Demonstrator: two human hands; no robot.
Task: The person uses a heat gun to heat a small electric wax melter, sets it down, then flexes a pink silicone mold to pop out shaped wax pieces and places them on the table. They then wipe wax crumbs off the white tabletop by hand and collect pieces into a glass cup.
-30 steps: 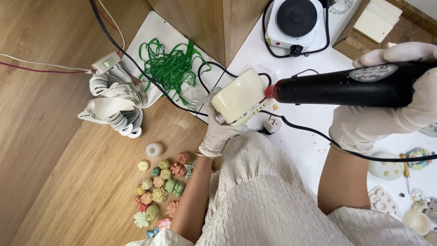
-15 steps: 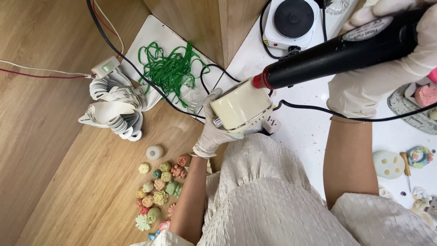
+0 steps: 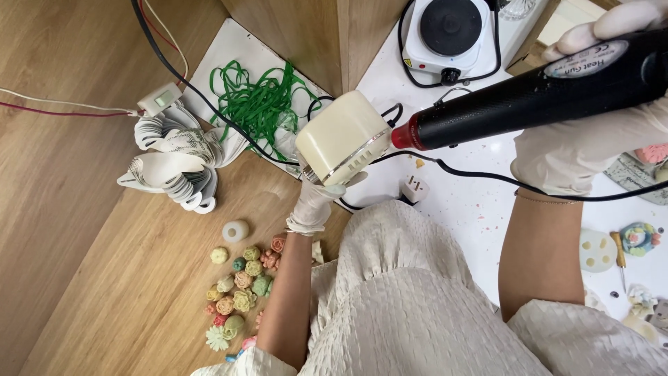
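Cream rounded block point(image 3: 342, 137) gripped by gloved left hand point(image 3: 316, 198); right hand point(image 3: 577, 150) clasps black textured heat gun point(image 3: 529, 97).

The left hand point(image 3: 321, 195), in a pale glove, holds up a cream-coloured block point(image 3: 342, 138) with a metal band around its lower edge. The right hand point(image 3: 591, 139), also gloved, grips a black heat gun point(image 3: 536, 97); its red nozzle end is just beside the block, almost touching its right side. A black cable point(image 3: 487, 177) hangs from the gun across the white bench point(image 3: 473, 209). Below the left arm, on the wooden floor point(image 3: 104, 278), lies a group of small coloured flower shapes point(image 3: 240, 289), and near them one small white ring point(image 3: 235, 230). A tangle of green strips point(image 3: 261, 101) lies on a white sheet. A small white hot plate point(image 3: 451, 31) stands at the top of the bench.
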